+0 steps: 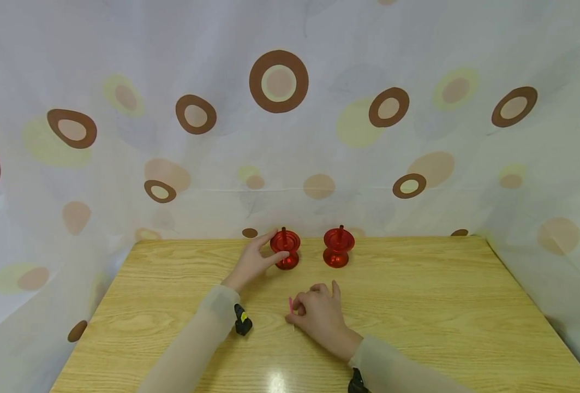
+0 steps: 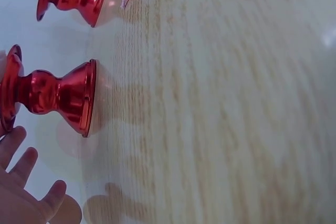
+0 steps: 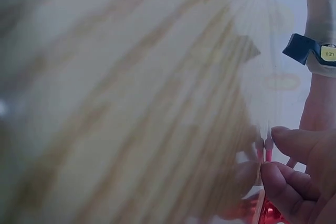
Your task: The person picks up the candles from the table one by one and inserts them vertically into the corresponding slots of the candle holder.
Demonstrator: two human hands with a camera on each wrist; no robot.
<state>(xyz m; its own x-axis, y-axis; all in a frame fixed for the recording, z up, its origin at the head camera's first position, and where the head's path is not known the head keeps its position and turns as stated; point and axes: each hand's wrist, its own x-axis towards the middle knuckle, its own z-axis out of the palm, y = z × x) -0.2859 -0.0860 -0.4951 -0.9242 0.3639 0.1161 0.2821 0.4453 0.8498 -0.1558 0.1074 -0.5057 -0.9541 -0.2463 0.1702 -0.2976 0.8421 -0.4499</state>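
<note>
Two shiny red metal candle holders stand upright at the back of the wooden table, each with a flared foot, a shallow dish and a thin tube rising from it. My left hand (image 1: 251, 263) holds the left candle holder (image 1: 287, 261) by its dish, thumb in front and a finger at the far rim. In the left wrist view its other fingers (image 2: 23, 166) spread below the dish. The right candle holder (image 1: 336, 257) stands apart from both hands. Nearer the front, my right hand (image 1: 323, 317) pinches a slim pink stick (image 1: 291, 304) with a thin pale end between thumb and forefinger.
The wood-grain table (image 1: 447, 305) reaches back to a pale curtain (image 1: 290, 147) with brown and yellow ring shapes, which also hangs along both sides. A dark wrist strap (image 1: 243, 321) sits over the left sleeve. Light glares on the table's front.
</note>
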